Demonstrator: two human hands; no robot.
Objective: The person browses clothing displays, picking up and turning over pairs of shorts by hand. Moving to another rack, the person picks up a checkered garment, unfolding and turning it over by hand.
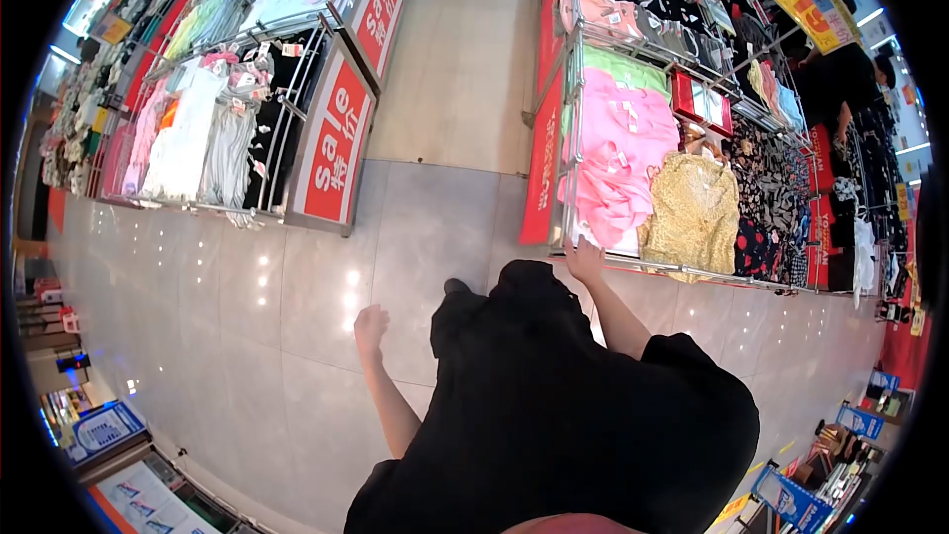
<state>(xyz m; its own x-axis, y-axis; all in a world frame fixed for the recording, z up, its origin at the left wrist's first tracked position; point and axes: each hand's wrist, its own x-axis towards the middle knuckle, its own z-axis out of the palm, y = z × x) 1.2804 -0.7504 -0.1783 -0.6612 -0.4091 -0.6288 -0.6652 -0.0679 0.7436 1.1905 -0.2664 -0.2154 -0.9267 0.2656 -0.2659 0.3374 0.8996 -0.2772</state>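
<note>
My left hand [371,329] hangs over the grey tiled floor to the left of my body, with its fingers curled in and nothing visible in them. My right hand [584,261] is at the near left corner of the right-hand clothes rack, fingers stretched toward the metal rail [672,268]. Whether they touch the rail or the white cloth there, I cannot tell. Just beyond that hand lie pink tops [618,153], and to their right a yellow patterned garment [695,213]. Dark floral clothes [766,198] fill the rack further right.
Another rack on the left holds white tops [183,138] and has a red sale sign [334,143] on its side. An aisle [455,69] runs between the racks. A person in dark clothes [840,79] stands at the far right. Boxed goods [104,430] are at lower left.
</note>
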